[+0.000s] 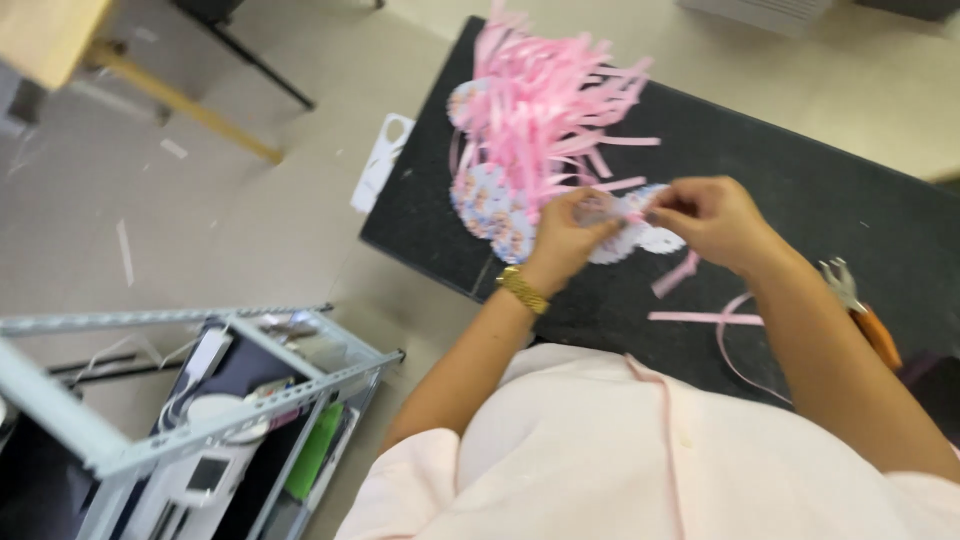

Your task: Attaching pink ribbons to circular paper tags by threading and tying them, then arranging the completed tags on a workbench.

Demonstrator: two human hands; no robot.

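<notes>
Tag [612, 208], a small round printed card, is pinched between both hands: left hand [565, 232] and right hand [712, 218], fingers closed on it. Ribbon [700, 318] by the right wrist could probably be snagged.

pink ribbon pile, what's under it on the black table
Under the pink ribbon pile, round printed paper tags poke out along its left and lower edges on the black table. How many lie beneath is hidden.
</notes>
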